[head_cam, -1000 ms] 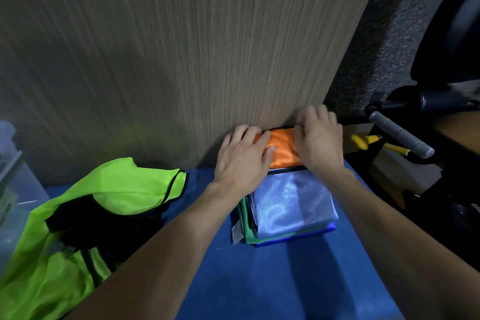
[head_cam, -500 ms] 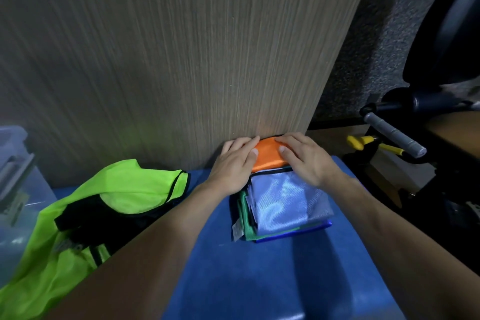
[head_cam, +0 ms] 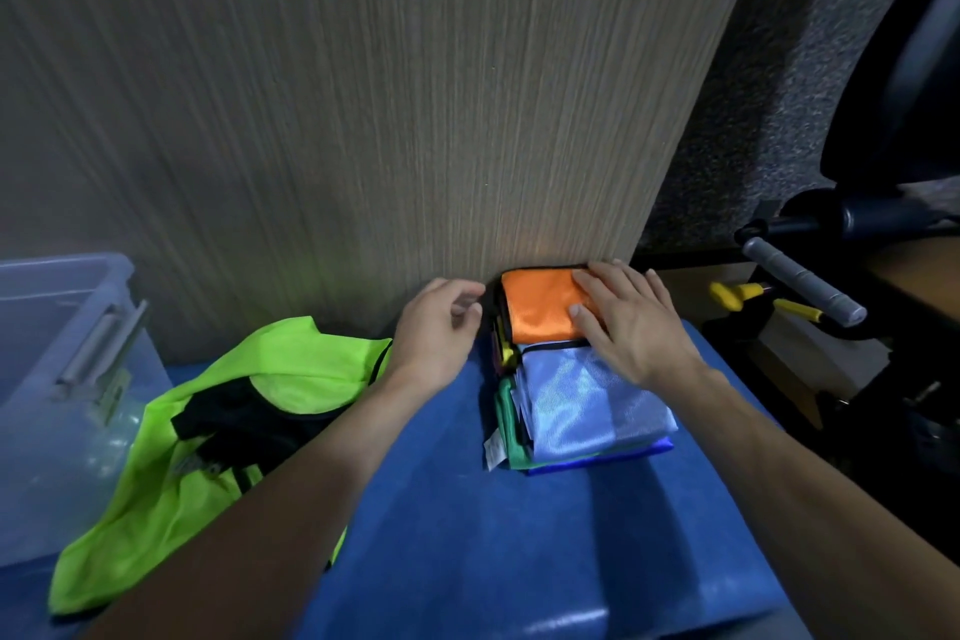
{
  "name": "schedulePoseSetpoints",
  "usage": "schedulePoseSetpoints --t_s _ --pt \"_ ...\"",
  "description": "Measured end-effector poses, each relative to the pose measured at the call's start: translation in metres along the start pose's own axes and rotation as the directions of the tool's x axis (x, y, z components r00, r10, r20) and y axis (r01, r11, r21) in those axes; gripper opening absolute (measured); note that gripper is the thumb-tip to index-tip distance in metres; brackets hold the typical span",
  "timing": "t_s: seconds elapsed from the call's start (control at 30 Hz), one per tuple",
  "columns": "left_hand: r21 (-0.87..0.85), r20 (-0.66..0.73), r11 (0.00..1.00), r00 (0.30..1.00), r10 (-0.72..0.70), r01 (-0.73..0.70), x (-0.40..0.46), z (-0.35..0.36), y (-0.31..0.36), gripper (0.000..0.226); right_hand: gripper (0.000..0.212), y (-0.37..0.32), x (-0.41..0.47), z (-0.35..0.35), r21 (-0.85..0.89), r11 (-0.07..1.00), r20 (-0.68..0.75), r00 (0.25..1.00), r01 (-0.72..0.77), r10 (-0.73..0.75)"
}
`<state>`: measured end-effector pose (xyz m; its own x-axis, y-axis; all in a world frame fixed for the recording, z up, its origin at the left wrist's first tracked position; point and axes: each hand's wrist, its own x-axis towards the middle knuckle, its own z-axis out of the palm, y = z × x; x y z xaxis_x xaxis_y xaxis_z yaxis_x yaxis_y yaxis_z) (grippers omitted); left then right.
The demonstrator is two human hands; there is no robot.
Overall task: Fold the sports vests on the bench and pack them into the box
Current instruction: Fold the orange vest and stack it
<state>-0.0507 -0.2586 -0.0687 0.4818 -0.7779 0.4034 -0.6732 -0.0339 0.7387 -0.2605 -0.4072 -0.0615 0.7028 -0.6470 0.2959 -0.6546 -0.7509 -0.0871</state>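
Observation:
A folded orange vest lies against the wooden panel at the far end of a stack of folded vests, with a pale blue one on top in front of it and green and dark blue layers beneath. My right hand rests flat on the orange vest's right side, fingers straight. My left hand hovers just left of the stack, fingers loosely curled, holding nothing. An unfolded neon yellow-green vest with black trim lies crumpled on the blue bench to the left.
A clear plastic box with a latch handle stands at the far left. The upright wooden panel backs the bench. To the right are a grey-gripped handle, yellow-handled tools and a dark chair.
My left hand has lifted off the orange vest and pulled back to the left. My right hand has flattened onto the orange vest. The view has shifted, showing more of the clear box.

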Motion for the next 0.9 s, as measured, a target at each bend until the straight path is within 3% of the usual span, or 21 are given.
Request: schedulePoseSetpoints --t_s 0.27,0.47,0.63,0.77,0.9 --pt "-0.18 0.035 0.952 0.969 -0.244 0.246 0.0 0.02 0.008 0.019 0.062 -0.002 0.001 0.003 0.055 0.998 0.06 0.998 -0.029 0.026" --pt "-0.535 0.117 0.694 0.856 -0.504 0.482 0.006 0.031 0.015 0.015 0.067 -0.005 0.004 0.006 0.081 0.996 0.101 0.995 -0.036 0.028" --pt "-0.642 0.191 0.583 0.84 -0.507 0.498 0.014 0.034 0.023 0.016 0.101 -0.01 0.005 0.002 0.074 0.997 0.185 0.983 -0.032 0.018" --pt "-0.561 0.204 0.629 0.826 -0.525 0.538 0.017 0.038 0.019 0.021 0.112 -0.011 0.005 0.001 0.105 0.994 0.224 0.975 -0.016 -0.008" --pt "-0.583 0.246 0.573 0.798 -0.551 0.576 0.019 0.045 0.018 0.018 0.115 -0.012 0.005 0.002 0.083 0.996 0.226 0.974 -0.009 -0.01"
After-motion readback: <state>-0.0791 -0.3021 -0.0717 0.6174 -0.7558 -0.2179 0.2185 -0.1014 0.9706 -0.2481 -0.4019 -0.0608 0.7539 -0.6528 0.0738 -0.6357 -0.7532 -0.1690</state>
